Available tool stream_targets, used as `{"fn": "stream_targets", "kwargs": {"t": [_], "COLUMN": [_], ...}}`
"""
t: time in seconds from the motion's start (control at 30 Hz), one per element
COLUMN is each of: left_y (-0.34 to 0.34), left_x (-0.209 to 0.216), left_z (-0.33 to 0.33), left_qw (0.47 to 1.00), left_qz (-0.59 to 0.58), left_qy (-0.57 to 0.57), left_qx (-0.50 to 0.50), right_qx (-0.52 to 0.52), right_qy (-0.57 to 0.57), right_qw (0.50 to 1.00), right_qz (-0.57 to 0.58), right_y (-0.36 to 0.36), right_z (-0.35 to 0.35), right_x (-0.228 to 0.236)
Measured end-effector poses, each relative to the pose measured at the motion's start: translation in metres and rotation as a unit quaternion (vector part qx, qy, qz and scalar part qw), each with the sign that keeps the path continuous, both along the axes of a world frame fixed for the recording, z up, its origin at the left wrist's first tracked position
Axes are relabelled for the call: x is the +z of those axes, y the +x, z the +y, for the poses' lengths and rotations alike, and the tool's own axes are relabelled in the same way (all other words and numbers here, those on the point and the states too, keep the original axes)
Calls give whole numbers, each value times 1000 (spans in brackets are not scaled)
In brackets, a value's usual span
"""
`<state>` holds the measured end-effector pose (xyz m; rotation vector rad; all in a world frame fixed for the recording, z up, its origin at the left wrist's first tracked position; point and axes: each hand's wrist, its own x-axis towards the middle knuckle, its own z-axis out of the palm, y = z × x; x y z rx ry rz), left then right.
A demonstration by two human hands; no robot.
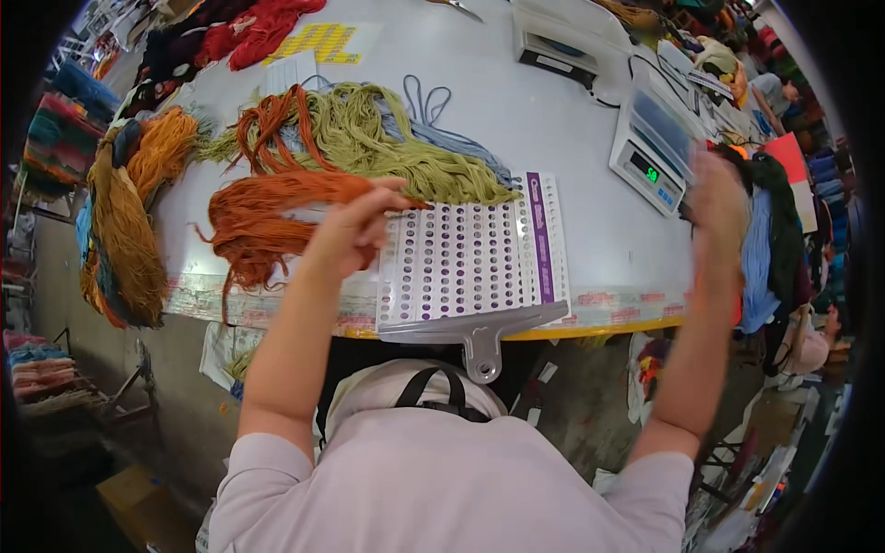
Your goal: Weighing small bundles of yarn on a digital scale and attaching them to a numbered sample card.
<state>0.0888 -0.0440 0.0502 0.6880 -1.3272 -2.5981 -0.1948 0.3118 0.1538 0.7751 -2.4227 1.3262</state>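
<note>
My left hand [358, 230] has its fingers curled at the end of a rust-orange skein of yarn [267, 207], whose tip pokes out past them. Under and beside that hand is a white card with rows of punched holes [461, 263] and a purple strip. A wide metal clip [479, 332] grips its near edge. Olive-green yarn [369, 134] lies beyond, over grey-blue yarn [461, 143]. My right hand [719, 198], smeared by motion, is at the right beside a digital scale [645, 170] with a lit green display; its fingers cannot be made out.
Brown and orange skeins [129, 212] hang over the table's left edge. Red yarn [267, 32] and a yellow label sheet [318, 43] lie at the far left. A second scale [558, 55] stands at the back. Blue yarn [761, 258] hangs at the right, with people beyond.
</note>
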Motion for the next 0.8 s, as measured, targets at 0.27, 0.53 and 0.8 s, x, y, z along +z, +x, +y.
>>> {"fn": "stream_targets", "kwargs": {"t": [0.27,0.53,0.8], "left_y": [-30,-48,-67], "left_x": [-36,-43,-58], "left_z": [46,40,35], "left_qw": [957,866,864], "left_qz": [-154,-185,-148], "left_qy": [-233,-455,-472], "left_qx": [-74,-90,-91], "right_qx": [131,90,57], "right_qy": [-33,-8,-90], "right_qw": [890,926,885], "right_qz": [-436,-367,-452], "right_y": [127,150,146], "right_z": [-162,-187,-190], "right_x": [-147,-161,-167]}}
